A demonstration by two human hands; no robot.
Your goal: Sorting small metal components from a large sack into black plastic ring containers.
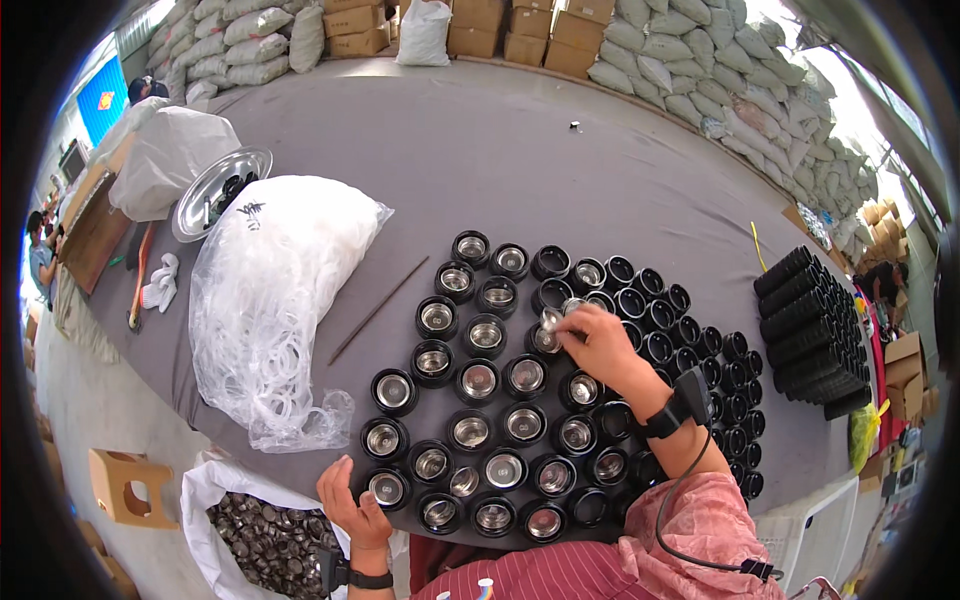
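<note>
I have my right hand (598,345) out over the far side of the field of black caps (480,380) on the grey table (480,150), fingers pinched closed around a small shiny metal disc (549,320). The disc hangs just above a black cap (545,342) in the row beside the still-empty caps (660,320), to the right of the filled ones. It is round, so it has no real long axis; its flat face looks tilted, one edge lifted toward my fingertips, though the glare makes the exact angle hard to read. To seat it well, I judge I should level it so the face lies parallel to the cap's mouth, centre it over the opening, then press evenly rather than from one rim.

My left hand (352,505) rests at the near edge of the cap field, fingers loosely curled and holding nothing I can see, just above the white sack of metal discs (260,535). A clear bag of white rings (270,300) lies left of the caps.
</note>
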